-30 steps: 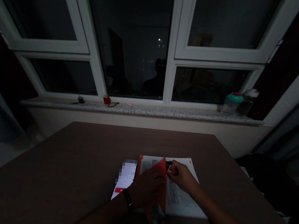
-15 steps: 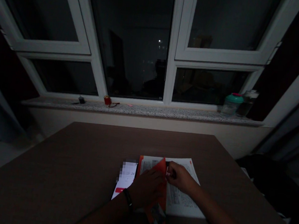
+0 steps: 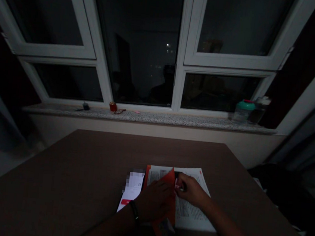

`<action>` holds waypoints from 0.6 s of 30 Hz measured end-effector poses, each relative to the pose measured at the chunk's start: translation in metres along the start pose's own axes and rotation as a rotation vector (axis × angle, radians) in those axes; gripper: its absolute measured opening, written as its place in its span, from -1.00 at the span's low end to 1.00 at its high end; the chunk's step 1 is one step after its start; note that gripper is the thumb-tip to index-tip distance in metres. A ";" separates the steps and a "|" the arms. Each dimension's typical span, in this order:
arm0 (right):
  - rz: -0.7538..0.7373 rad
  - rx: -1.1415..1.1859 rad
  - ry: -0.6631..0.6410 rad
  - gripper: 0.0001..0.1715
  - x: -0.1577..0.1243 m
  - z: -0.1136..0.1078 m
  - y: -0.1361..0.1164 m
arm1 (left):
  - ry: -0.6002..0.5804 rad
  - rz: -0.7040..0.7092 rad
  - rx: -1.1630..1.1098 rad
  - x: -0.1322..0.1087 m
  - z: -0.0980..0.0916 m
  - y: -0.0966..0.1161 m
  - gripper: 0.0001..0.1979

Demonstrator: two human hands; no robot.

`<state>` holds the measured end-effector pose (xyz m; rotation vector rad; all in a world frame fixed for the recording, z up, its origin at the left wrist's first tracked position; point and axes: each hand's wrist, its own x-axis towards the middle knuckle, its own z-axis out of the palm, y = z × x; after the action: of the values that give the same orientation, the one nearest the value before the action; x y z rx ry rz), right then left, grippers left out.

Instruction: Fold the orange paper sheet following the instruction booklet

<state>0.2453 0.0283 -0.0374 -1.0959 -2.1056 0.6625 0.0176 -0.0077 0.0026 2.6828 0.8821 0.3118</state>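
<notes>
An open printed book (image 3: 193, 210) lies on the dark wooden table in front of me. Across its middle runs a folded orange sheet (image 3: 169, 177), with a picture on its lower part. My left hand (image 3: 157, 197) rests on that sheet, fingers extended and fairly flat, a dark band around the wrist. Just to the right of the sheet's edge, above the page, my right hand (image 3: 188, 187) pinches a small pinkish-white piece (image 3: 178, 184); its exact kind is too small and dim to make out. Left of the book, partly behind my left forearm, lies a lit phone (image 3: 133, 187).
The table (image 3: 99, 157) reaches to the wall under a window. On the stone sill (image 3: 157, 117) stand a small red container (image 3: 113, 107), a small dark item (image 3: 86, 106) and a clear bottle with a teal lid (image 3: 244, 112), another bottle beside it. Dark curtains hang at both sides.
My right hand has shifted very slightly, and a little more of the pinkish piece shows at its fingertips. My left hand stays on the orange sheet.
</notes>
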 end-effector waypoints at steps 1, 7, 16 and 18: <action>-0.020 0.003 -0.015 -0.78 0.000 0.000 -0.001 | 0.007 0.003 0.002 0.000 0.000 0.000 -0.62; 0.006 -0.016 0.074 -0.76 0.008 0.002 0.004 | 0.026 0.006 0.028 0.000 0.001 0.001 -0.63; 0.028 0.019 0.000 -0.75 0.005 0.001 -0.001 | 0.028 0.010 0.013 0.001 0.001 -0.001 -0.59; -0.006 0.049 -0.039 -0.75 0.001 -0.001 -0.005 | 0.030 0.016 0.004 0.001 0.001 -0.001 -0.59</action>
<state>0.2426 0.0268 -0.0330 -1.0567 -2.1133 0.7345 0.0179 -0.0069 0.0015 2.6967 0.8709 0.3546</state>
